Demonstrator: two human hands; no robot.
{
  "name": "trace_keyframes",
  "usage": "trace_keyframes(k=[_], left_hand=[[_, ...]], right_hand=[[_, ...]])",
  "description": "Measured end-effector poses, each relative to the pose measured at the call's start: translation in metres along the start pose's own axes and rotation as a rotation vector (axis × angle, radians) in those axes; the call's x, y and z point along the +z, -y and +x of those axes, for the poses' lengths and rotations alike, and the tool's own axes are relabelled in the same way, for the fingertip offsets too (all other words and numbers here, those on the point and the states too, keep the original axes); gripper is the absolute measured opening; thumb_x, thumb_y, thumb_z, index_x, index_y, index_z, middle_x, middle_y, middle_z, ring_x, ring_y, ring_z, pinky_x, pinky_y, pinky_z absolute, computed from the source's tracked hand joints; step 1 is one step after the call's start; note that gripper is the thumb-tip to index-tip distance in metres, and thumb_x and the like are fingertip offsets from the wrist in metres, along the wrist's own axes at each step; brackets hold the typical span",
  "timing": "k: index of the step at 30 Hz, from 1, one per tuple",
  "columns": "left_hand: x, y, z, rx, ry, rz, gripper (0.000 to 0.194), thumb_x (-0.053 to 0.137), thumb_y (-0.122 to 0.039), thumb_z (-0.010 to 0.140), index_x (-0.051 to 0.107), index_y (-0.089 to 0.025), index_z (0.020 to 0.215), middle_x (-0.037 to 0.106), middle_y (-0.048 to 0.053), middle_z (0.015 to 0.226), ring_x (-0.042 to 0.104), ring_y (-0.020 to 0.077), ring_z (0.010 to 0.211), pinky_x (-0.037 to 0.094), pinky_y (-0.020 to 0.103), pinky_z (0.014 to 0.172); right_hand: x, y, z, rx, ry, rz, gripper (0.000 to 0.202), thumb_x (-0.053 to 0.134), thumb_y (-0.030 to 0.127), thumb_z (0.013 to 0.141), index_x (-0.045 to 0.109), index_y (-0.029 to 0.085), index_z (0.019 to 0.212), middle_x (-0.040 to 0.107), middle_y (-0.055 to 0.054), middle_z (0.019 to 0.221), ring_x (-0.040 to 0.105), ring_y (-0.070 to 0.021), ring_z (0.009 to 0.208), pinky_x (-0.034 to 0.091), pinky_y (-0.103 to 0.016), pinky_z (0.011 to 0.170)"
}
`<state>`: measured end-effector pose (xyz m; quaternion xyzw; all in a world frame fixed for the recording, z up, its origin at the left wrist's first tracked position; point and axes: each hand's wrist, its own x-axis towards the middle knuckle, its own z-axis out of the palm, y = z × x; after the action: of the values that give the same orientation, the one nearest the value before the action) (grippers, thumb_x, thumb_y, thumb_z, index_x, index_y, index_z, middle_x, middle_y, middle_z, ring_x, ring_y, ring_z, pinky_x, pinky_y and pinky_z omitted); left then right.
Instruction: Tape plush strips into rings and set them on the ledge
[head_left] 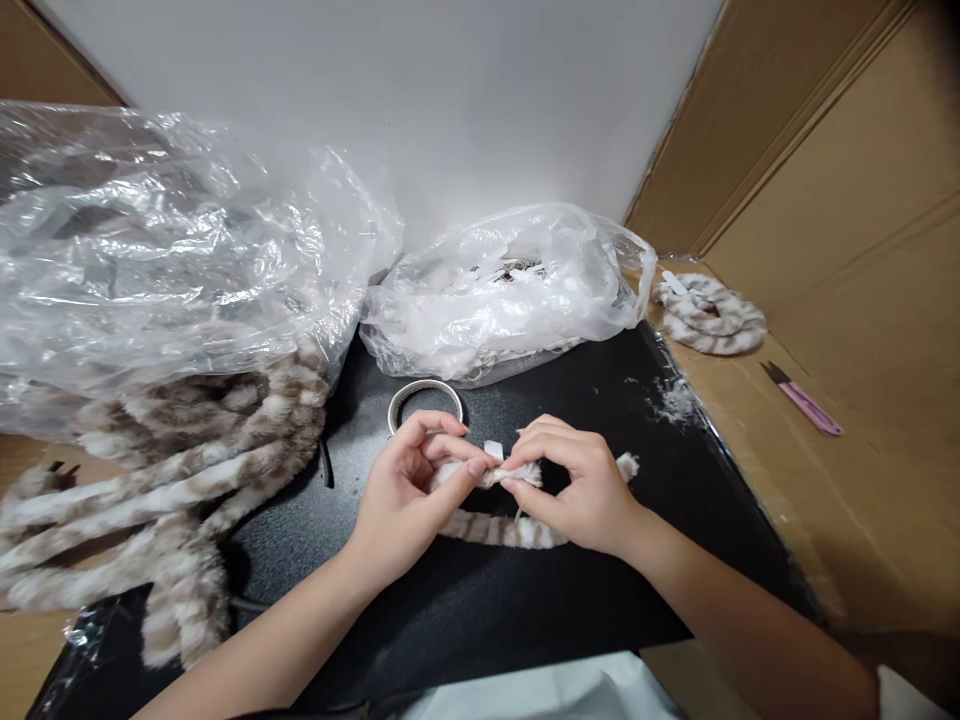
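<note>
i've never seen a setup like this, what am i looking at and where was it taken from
There is no robot here: these are a person's two bare hands, in one picture from a camera worn on the head, looking forward and down. The left hand and right hand pinch a fluffy striped strip with a small white tag. On the black surface lie a tape-like ring and a clear plastic bag. Pink-handled snips lie to the right.
</note>
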<state>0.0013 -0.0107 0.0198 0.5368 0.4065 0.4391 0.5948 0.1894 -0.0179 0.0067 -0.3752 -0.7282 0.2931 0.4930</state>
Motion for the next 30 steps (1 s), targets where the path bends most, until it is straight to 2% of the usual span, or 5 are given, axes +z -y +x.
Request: trace_keyframes(k=[7, 13, 19, 25, 30], left_hand=[[-0.006, 0.003, 0.008, -0.099, 0.037, -0.12, 0.048, 0.075, -0.013, 0.076, 0.046, -0.022, 0.114, 0.063, 0.001, 0.103, 0.067, 0.005, 0.066, 0.055, 0.016, 0.064], [-0.01, 0.0, 0.011, -0.147, 0.081, -0.122, 0.053, 0.074, -0.011, 0.076, 0.047, -0.026, 0.119, 0.059, -0.002, 0.099, 0.065, 0.0031, 0.064, 0.055, 0.014, 0.062], [-0.006, 0.005, 0.003, 0.192, 0.086, 0.134, 0.047, 0.067, -0.005, 0.081, 0.052, -0.028, 0.118, 0.059, -0.004, 0.088, 0.066, 0.0063, 0.074, 0.057, 0.018, 0.072], [-0.01, 0.015, 0.001, 0.584, 0.11, 0.445, 0.049, 0.066, 0.001, 0.077, 0.055, -0.024, 0.118, 0.063, -0.001, 0.084, 0.066, 0.0114, 0.075, 0.057, 0.021, 0.069], [-0.006, 0.013, 0.005, 0.851, 0.068, 0.624, 0.04, 0.066, 0.004, 0.076, 0.057, -0.017, 0.109, 0.066, 0.001, 0.079, 0.065, 0.0104, 0.069, 0.055, 0.019, 0.066]], right_hand=[[0.0, 0.004, 0.001, 0.062, 0.061, 0.011, 0.013, 0.067, 0.005, 0.074, 0.068, 0.017, 0.077, 0.069, -0.004, 0.073, 0.061, -0.0161, 0.072, 0.05, -0.03, 0.069], [0.001, 0.006, 0.002, 0.11, 0.117, 0.001, 0.01, 0.066, 0.006, 0.074, 0.068, 0.016, 0.075, 0.069, -0.004, 0.072, 0.06, -0.0161, 0.071, 0.048, -0.029, 0.068], [0.004, 0.009, 0.002, 0.436, 0.122, 0.053, 0.007, 0.064, 0.011, 0.071, 0.064, 0.016, 0.067, 0.066, 0.0, 0.067, 0.057, -0.0128, 0.065, 0.042, -0.025, 0.062], [0.006, 0.009, 0.007, 0.844, 0.108, 0.465, 0.016, 0.068, 0.02, 0.063, 0.053, 0.018, 0.059, 0.057, 0.004, 0.053, 0.048, -0.0087, 0.051, 0.034, -0.022, 0.05], [0.006, 0.012, 0.013, 1.059, 0.022, 0.723, 0.021, 0.07, 0.02, 0.054, 0.049, 0.018, 0.052, 0.057, 0.004, 0.046, 0.051, -0.0084, 0.048, 0.038, -0.022, 0.053]])
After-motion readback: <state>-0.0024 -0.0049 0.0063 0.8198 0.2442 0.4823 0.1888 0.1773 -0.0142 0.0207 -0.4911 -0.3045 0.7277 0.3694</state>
